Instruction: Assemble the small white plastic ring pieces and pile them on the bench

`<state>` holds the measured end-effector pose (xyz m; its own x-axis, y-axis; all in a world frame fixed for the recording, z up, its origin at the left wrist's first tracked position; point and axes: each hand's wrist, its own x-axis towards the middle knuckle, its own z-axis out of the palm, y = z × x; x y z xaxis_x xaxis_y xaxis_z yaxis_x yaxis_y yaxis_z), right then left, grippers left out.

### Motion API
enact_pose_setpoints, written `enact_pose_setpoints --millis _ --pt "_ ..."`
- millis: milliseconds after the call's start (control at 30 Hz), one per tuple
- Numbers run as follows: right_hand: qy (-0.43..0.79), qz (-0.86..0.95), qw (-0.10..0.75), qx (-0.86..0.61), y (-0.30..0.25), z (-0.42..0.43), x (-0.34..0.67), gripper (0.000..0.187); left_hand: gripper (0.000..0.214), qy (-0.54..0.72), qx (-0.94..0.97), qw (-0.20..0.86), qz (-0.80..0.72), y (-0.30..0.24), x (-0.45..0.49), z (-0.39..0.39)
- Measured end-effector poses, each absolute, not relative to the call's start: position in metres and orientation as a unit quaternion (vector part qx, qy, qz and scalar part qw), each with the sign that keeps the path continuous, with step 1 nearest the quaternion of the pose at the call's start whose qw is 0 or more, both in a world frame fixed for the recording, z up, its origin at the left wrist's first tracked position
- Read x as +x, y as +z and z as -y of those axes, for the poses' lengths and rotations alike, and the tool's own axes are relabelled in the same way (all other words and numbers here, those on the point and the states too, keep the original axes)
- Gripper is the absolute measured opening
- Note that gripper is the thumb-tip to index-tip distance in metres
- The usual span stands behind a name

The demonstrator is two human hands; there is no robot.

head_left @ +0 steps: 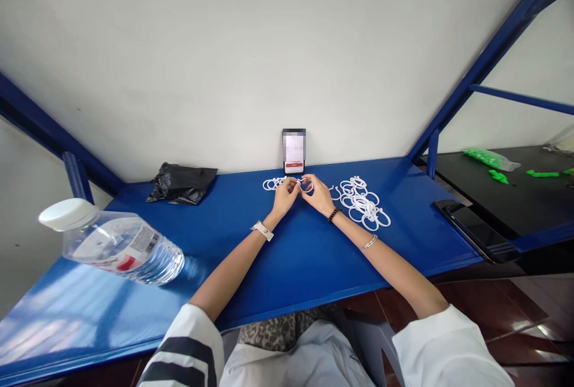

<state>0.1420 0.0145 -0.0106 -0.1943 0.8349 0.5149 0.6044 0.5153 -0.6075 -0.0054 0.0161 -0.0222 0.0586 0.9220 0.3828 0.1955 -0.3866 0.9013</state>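
Observation:
My left hand [286, 194] and my right hand [317, 194] meet over the blue table, fingers closed on one white plastic ring [307, 186] between them. The ring's loop shows at my right fingertips, while its upper end runs to my left thumb and finger. Just beyond my left hand, a small row of white rings [271, 184] lies on the table. To the right of my right hand is a loose pile of several white rings [364, 204], some overlapping. Fine details of the held ring are too small to make out.
A phone [294, 151] leans upright against the wall behind my hands. A black plastic bag [182, 183] lies at the back left of the blue table [296, 267]. A large water bottle [121, 243] stands at the left. Green pieces [491, 160] lie on a dark table at right.

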Motion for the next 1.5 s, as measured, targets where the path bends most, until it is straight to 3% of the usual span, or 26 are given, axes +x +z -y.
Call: enact_pose_setpoints --millis 400,933,1500 --pt "0.153 0.767 0.413 -0.467 -0.0071 -0.0132 0.1421 0.024 0.018 0.536 0.641 0.340 -0.432 -0.0211 -0.0053 -0.0143" --pt "0.110 0.760 0.405 -0.496 -0.0092 -0.0126 0.1416 0.036 0.018 0.534 0.648 0.341 -0.423 -0.0190 -0.0058 -0.0130" --pt "0.126 0.750 0.412 -0.502 -0.0066 -0.0128 0.1426 0.028 0.013 0.533 0.654 0.334 -0.420 -0.0205 -0.0067 -0.0150"
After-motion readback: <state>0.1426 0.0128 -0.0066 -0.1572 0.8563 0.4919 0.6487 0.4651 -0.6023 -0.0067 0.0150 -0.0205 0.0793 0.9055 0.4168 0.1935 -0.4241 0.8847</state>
